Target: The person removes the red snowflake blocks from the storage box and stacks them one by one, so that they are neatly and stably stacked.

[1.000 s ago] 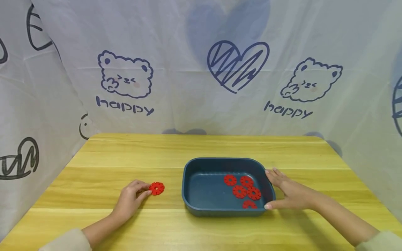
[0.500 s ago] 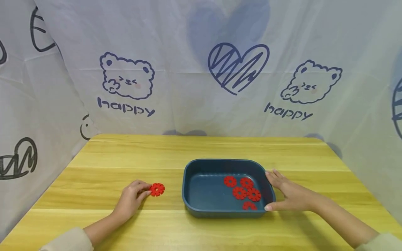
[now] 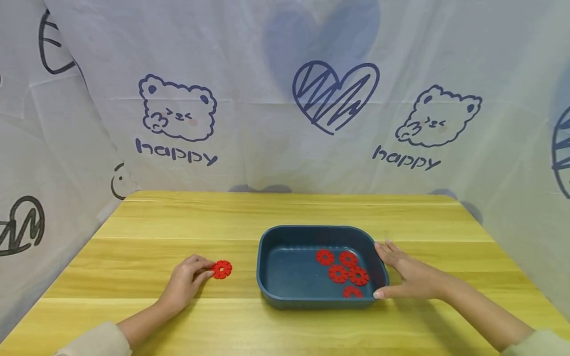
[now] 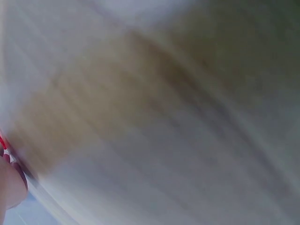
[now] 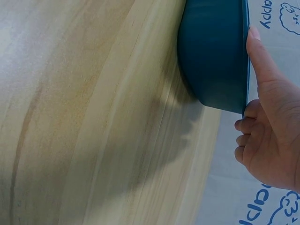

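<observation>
My left hand (image 3: 183, 283) pinches the edge of a red notched plastic disc (image 3: 221, 269) with thumb and fingertips, at the table left of the tub. Only a bit of that hand (image 4: 11, 183) and a sliver of red disc (image 4: 2, 142) show in the left wrist view. At the right end of a dark blue rectangular tub (image 3: 294, 298), my right hand (image 3: 411, 274) holds the rim, thumb at the near corner and fingers at the far one. Several matching red discs (image 3: 339, 274) lie inside, toward the tub's right side; the nearest is partly hidden by the front wall.
The wooden table (image 3: 178, 212) has light striped grain. Behind and beside it hangs a white cloth (image 3: 249, 138) printed with bears, hearts and the word "happy".
Both hands, the tub and the discs keep their places. Only the camera view shifts slightly.
</observation>
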Motion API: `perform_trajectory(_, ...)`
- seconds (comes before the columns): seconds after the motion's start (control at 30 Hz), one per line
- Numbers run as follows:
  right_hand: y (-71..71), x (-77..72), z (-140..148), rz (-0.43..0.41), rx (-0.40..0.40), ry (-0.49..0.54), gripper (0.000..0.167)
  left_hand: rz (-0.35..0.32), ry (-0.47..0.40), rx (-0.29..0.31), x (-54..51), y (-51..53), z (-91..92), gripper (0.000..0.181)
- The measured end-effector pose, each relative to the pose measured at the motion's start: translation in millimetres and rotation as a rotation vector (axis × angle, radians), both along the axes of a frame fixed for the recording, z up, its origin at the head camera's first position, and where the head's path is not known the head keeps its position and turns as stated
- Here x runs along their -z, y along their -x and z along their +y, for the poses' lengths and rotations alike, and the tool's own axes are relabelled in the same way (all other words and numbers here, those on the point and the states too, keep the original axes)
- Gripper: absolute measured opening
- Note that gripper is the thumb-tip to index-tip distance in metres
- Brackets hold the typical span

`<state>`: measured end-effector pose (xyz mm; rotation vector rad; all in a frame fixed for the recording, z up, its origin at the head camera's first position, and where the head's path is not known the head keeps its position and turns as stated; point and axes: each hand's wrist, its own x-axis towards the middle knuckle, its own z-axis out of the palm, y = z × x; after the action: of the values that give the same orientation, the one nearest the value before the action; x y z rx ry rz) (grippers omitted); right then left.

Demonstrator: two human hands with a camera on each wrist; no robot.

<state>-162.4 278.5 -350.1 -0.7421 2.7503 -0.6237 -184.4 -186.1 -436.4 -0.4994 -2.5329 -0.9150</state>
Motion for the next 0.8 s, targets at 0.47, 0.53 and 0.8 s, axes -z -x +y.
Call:
perform_trajectory(0.47,-1.0,-1.0,-0.6,-0.006,0.001,-0.004,0.104,-0.027,-0.033,0.002,2.4,-1.9,1.0,0.014)
perform_trajectory(0.53,-1.1,-0.7,-0.3,-0.008,0.003,-0.002,0.104,-0.018,-0.029,0.006,2.3,-0.9,1.0,0.014)
perform_trajectory(0.8,-0.6,-1.5,-0.5,-0.008,0.005,0.0,0.103,-0.026,-0.023,0.008,1.9,0.7,0.2,0.015)
